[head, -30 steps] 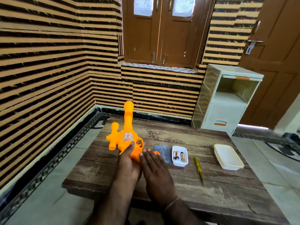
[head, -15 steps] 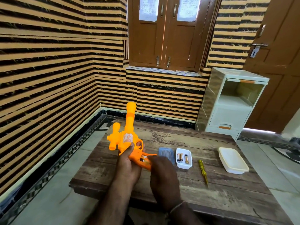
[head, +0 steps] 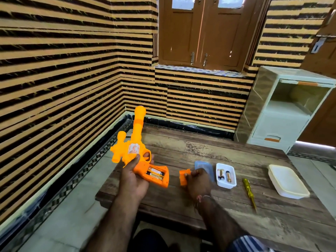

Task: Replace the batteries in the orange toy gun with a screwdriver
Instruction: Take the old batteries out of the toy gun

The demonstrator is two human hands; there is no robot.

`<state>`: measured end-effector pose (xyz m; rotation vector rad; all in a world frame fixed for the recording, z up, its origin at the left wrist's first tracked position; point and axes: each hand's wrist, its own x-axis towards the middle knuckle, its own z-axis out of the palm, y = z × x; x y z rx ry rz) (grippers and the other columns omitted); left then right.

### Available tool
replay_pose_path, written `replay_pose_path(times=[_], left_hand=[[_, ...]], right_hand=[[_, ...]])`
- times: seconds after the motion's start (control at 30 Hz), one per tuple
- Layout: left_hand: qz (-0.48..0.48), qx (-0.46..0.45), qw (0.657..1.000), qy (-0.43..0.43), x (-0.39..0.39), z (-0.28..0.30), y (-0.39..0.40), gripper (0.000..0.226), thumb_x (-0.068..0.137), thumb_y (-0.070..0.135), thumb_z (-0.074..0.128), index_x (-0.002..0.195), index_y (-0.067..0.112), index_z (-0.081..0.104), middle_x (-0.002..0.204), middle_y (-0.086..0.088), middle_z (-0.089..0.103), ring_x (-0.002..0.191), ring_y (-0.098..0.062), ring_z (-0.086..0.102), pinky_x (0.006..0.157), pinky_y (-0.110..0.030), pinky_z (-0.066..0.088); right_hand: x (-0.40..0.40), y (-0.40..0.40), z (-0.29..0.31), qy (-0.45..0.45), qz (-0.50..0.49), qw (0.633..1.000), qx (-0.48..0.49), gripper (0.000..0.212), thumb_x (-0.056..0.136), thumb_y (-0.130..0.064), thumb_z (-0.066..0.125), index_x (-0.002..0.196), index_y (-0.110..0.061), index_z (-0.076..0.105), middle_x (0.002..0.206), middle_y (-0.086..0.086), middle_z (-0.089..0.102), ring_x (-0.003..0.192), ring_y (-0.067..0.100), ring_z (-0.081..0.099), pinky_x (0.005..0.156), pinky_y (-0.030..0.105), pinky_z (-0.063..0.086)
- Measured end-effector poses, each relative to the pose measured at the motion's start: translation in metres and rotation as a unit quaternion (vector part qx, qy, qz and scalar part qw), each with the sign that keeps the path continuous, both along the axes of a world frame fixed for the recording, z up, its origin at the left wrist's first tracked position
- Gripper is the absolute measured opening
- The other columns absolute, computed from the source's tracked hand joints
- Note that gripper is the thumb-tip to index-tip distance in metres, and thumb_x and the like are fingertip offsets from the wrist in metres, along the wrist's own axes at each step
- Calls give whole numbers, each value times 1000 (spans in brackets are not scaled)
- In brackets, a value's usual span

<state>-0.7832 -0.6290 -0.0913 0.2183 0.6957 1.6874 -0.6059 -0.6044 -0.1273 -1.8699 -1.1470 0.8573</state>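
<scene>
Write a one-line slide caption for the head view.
Left hand holds the orange toy gun, batteries showing in its open handle, while the right hand grips the removed orange cover.

- Toy gun (head: 135,142): bright orange, pale sticker on its side.
- Cover (head: 184,177): orange.
- Batteries (head: 154,173) in the grip: gold and black.
- Screwdriver (head: 249,191): translucent yellow.
- Tray (head: 226,184): white.
- Box (head: 288,182): cream.
- Lid (head: 203,167): translucent blue.
- Table (head: 236,155): weathered brown planks.
- Wall (head: 63,70): tan and black horizontal stripes.
- Cabinet (head: 283,113): pale green, orange handles.
</scene>
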Motion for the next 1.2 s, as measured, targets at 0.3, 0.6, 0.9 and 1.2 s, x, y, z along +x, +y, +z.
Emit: replay_pose_path(times=[0.3, 0.6, 0.9, 1.2], left_hand=[[-6, -18, 1000, 3, -3, -11, 5, 20, 95, 12, 53, 111, 15, 63, 94, -17, 75, 99, -36, 64, 89, -49, 49], [-18, -12, 1000, 13, 0, -8, 2, 21, 95, 13, 53, 113, 13, 64, 99, -18, 73, 107, -38, 61, 101, -52, 43], [-30, -5, 999, 45, 20, 7, -14, 34, 95, 30, 56, 127, 21, 60, 110, -16, 71, 105, -36, 66, 101, -56, 44], [-103, 12, 994, 43, 56, 27, -26, 19, 99, 27, 52, 111, 21, 65, 97, -9, 70, 96, -26, 63, 49, -40, 56]], right_hand=[[-10, 11, -8, -63, 33, 997, -26, 17, 83, -12, 62, 100, -15, 61, 108, 12, 65, 99, 27, 59, 80, 29, 46], [-4, 1, -4, -126, 79, 988, 41, 17, 88, -28, 65, 99, -14, 62, 99, 9, 66, 94, 26, 62, 75, 28, 45], [33, -36, 8, -156, 112, 971, 142, 5, 86, -16, 66, 83, -18, 62, 74, -5, 63, 71, 14, 59, 61, 23, 39], [130, -49, 17, -206, -25, 978, 36, 8, 88, -16, 62, 80, -14, 62, 84, 11, 70, 70, 27, 58, 64, 24, 36]])
